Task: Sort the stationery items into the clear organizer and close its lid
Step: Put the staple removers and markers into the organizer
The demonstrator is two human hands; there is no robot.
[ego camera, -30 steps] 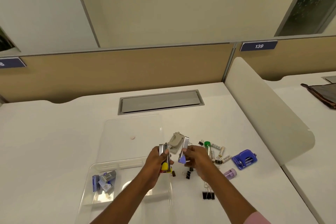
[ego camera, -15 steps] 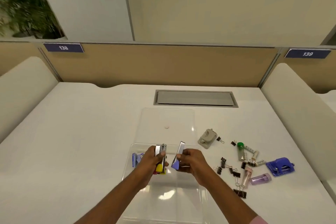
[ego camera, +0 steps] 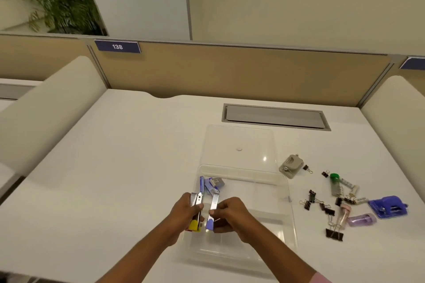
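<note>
Head view, only one cam.

Left hand (ego camera: pixel 184 210) is clenched around a small metal stapler with a yellow plastic end (ego camera: pixel 196 213), held upright-ish, yellow end nearest the camera. Right hand (ego camera: pixel 231 215) is pinched tight on a second small metal stapler with a lavender-blue plastic end (ego camera: pixel 212 211), thumb and fingers clamped at its lower part. The two staplers sit side by side, near each other; contact between them cannot be told.

Both hands are over the left portion of the clear plastic organizer box (ego camera: pixel 291 216), which lies on the white desk (ego camera: pixel 115 167). Its transparent lid (ego camera: pixel 239 138) is swung open, lying flat on the desk behind the box. A small pinkish round dot (ego camera: pixel 239 149) shows on or under the lid.

Inside the box, far-left corner: a cluster of blue-and-grey small staple boxes (ego camera: pixel 210 184). Compartment dividers are hard to make out through the clear plastic.

Still out on the desk, right of the box:
- grey-beige small hole punch (ego camera: pixel 291 165), just off the box's far-right corner
- black binder clips with wire handles (ego camera: pixel 322 207), scattered, several sizes
- clear tube with green cap (ego camera: pixel 334 185)
- small white labelled tubes (ego camera: pixel 351 190)
- pink capped tube (ego camera: pixel 342 213)
- translucent purple small stapler-like item (ego camera: pixel 361 219)
- blue plastic hole punch (ego camera: pixel 388 206), farthest right

Pink sleeve (ego camera: pixel 318 278) visible at the right forearm, bottom edge.
</note>
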